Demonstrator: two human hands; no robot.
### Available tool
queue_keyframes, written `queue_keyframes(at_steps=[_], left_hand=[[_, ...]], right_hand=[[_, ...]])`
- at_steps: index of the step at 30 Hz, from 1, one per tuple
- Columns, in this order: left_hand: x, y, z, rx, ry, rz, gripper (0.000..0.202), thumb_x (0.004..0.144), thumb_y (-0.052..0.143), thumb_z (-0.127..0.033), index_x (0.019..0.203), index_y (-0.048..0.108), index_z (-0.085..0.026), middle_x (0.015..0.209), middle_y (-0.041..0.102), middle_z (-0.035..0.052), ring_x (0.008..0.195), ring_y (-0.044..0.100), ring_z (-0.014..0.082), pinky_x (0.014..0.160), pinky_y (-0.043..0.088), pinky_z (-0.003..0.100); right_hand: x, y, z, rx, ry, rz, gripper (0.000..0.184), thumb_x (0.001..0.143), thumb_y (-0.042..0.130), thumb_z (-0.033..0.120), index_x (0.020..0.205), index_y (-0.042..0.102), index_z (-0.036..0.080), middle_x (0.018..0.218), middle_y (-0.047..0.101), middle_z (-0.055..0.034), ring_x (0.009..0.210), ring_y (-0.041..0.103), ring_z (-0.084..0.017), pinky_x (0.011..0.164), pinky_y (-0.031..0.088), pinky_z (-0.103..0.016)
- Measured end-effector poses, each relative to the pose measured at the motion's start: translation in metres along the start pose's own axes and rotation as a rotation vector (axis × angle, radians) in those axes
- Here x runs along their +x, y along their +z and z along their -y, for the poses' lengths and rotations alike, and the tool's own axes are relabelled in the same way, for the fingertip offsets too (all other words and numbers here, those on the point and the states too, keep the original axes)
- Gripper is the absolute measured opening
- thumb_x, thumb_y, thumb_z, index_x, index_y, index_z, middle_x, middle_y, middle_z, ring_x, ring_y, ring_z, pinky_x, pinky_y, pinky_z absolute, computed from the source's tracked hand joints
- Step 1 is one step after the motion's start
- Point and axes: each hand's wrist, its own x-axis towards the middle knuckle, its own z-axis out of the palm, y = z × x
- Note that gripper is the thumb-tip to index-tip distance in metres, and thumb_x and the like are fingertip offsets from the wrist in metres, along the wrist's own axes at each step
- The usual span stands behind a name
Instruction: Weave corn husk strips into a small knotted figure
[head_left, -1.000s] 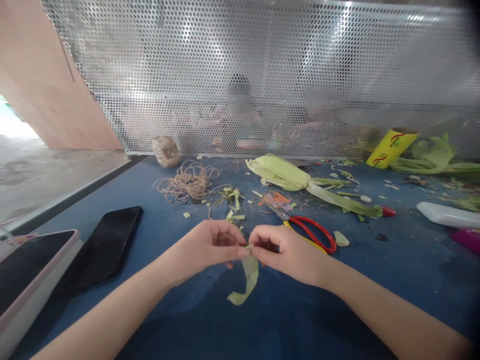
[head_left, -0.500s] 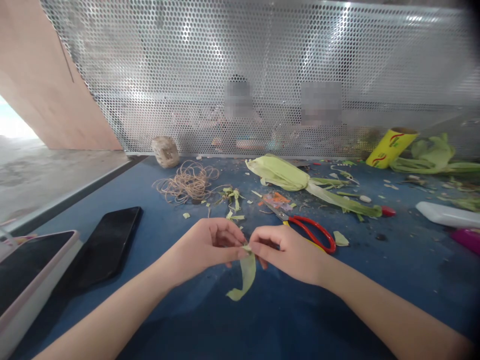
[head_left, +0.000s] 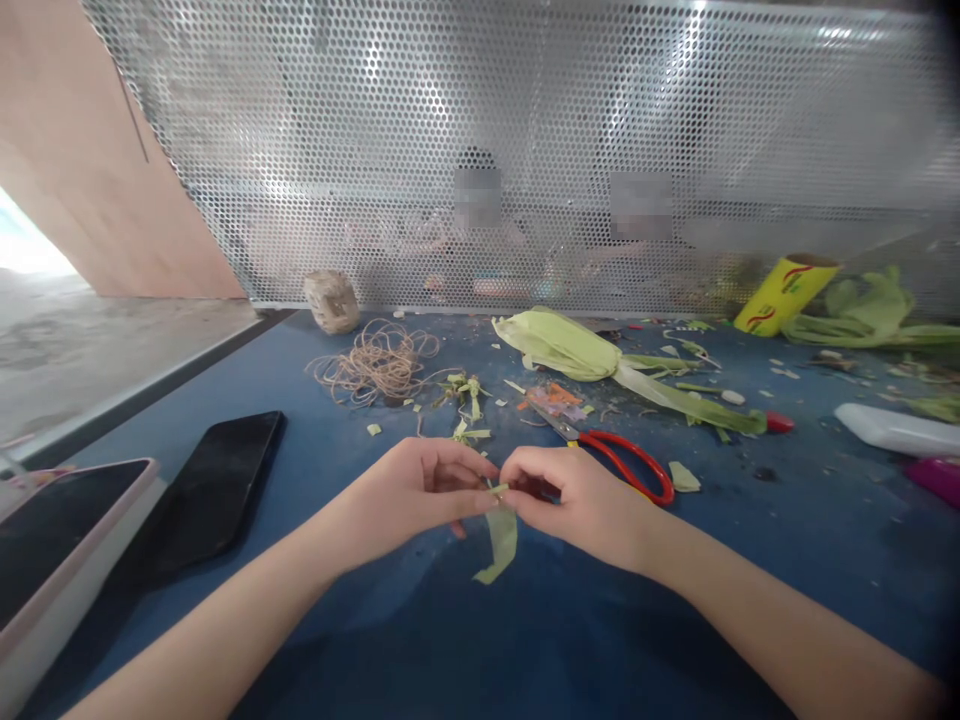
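Now, the green strip (head_left: 501, 545): held up over the near part of the counter (head_left: 420, 650), its top between the hands, its tail hanging free.
Tail: shorter and straighter than half a second ago, the leftward curl at its end mostly gone; a small fold shows on top, so I'd judge the strip is being doubled over or rolled, though fingers hide how.
Left hand (head_left: 420, 490): thumb and finger pinching the strip's top.
Right hand (head_left: 585, 505): pinching at the same spot, close against the left; neither has shifted much.
Scissors (head_left: 589, 440): red-handled, lying unheld just beyond the right hand.
Farther back: tangled twine (head_left: 379, 365) and a pale green husk bundle (head_left: 566, 350), both unmoved, so the change seems confined to the strip.
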Motion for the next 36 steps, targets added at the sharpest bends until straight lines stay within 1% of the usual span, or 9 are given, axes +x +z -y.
queue_keyframes(at_steps=[5, 9, 13, 17, 22, 26, 30, 33, 36], left_hand=[[0.0, -0.001, -0.002, 0.011, -0.006, -0.054, 0.027, 0.065, 0.068, -0.031, 0.087, 0.062, -0.015, 0.069, 0.066, -0.0003, 0.06, 0.057, 0.0107, 0.058, 0.048, 0.024], [0.001, -0.001, -0.004, 0.042, -0.013, -0.074, 0.026, 0.064, 0.069, -0.028, 0.084, 0.061, -0.014, 0.066, 0.064, -0.0008, 0.056, 0.055, 0.0089, 0.054, 0.047, 0.022], [0.001, -0.001, -0.004, 0.046, -0.015, -0.053, 0.026, 0.064, 0.07, -0.027, 0.083, 0.06, -0.014, 0.066, 0.063, -0.0016, 0.057, 0.056, 0.008, 0.056, 0.047, 0.02], [0.0, -0.002, -0.003, -0.012, -0.005, -0.015, 0.028, 0.068, 0.067, -0.027, 0.092, 0.06, -0.014, 0.073, 0.067, 0.0007, 0.061, 0.057, 0.0094, 0.058, 0.049, 0.022], [0.001, -0.002, 0.0, 0.018, 0.007, -0.025, 0.028, 0.066, 0.067, -0.027, 0.09, 0.06, -0.014, 0.072, 0.067, 0.0014, 0.058, 0.057, 0.01, 0.055, 0.049, 0.023], [0.002, -0.001, 0.002, 0.051, 0.037, -0.095, 0.026, 0.061, 0.07, -0.025, 0.083, 0.059, -0.015, 0.065, 0.061, -0.0019, 0.055, 0.056, 0.0093, 0.051, 0.047, 0.02], [0.002, 0.002, 0.004, 0.154, 0.121, -0.176, 0.021, 0.062, 0.065, -0.018, 0.082, 0.061, -0.015, 0.067, 0.06, -0.0013, 0.06, 0.057, 0.0106, 0.058, 0.047, 0.022], [-0.001, 0.007, 0.002, 0.306, 0.152, -0.263, 0.022, 0.061, 0.06, -0.013, 0.083, 0.063, -0.015, 0.069, 0.062, 0.0002, 0.063, 0.058, 0.0124, 0.061, 0.048, 0.025], [-0.002, 0.011, 0.0, 0.35, 0.169, -0.276, 0.026, 0.063, 0.059, -0.015, 0.089, 0.062, -0.016, 0.069, 0.062, -0.0004, 0.061, 0.058, 0.0118, 0.06, 0.049, 0.024]], right_hand=[[0.0, 0.001, -0.001, 0.044, 0.038, 0.032, 0.014, 0.084, 0.047, 0.032, 0.08, 0.051, 0.019, 0.063, 0.048, 0.0044, 0.056, 0.043, -0.008, 0.052, 0.034, -0.019], [0.0, 0.002, 0.0, 0.043, 0.042, 0.052, 0.02, 0.085, 0.044, 0.035, 0.078, 0.053, 0.018, 0.062, 0.052, 0.0031, 0.057, 0.046, -0.008, 0.054, 0.035, -0.019], [0.0, 0.002, 0.0, 0.035, 0.042, 0.04, 0.018, 0.085, 0.045, 0.032, 0.076, 0.052, 0.018, 0.059, 0.048, 0.004, 0.054, 0.042, -0.008, 0.051, 0.033, -0.019], [0.0, 0.001, -0.001, 0.02, 0.021, 0.039, 0.016, 0.085, 0.043, 0.028, 0.074, 0.049, 0.018, 0.059, 0.045, 0.005, 0.053, 0.037, -0.006, 0.049, 0.03, -0.018], [0.0, 0.001, 0.002, 0.011, 0.053, 0.069, 0.015, 0.086, 0.043, 0.029, 0.077, 0.049, 0.019, 0.063, 0.049, 0.0041, 0.057, 0.042, -0.007, 0.053, 0.033, -0.018], [-0.001, 0.002, 0.003, 0.046, 0.068, 0.078, 0.019, 0.088, 0.039, 0.033, 0.078, 0.049, 0.019, 0.065, 0.053, 0.0034, 0.059, 0.048, -0.008, 0.057, 0.036, -0.019], [-0.001, 0.004, 0.001, 0.023, 0.059, 0.071, 0.021, 0.087, 0.04, 0.035, 0.076, 0.049, 0.019, 0.063, 0.053, 0.0035, 0.058, 0.047, -0.008, 0.055, 0.036, -0.018], [0.0, 0.005, -0.001, -0.075, 0.034, 0.022, 0.02, 0.085, 0.045, 0.036, 0.077, 0.049, 0.019, 0.064, 0.052, 0.0037, 0.056, 0.045, -0.008, 0.052, 0.033, -0.019], [0.001, 0.006, -0.004, -0.235, -0.045, -0.054, 0.016, 0.083, 0.05, 0.035, 0.082, 0.052, 0.019, 0.071, 0.055, 0.0017, 0.06, 0.046, -0.009, 0.056, 0.033, -0.02]])
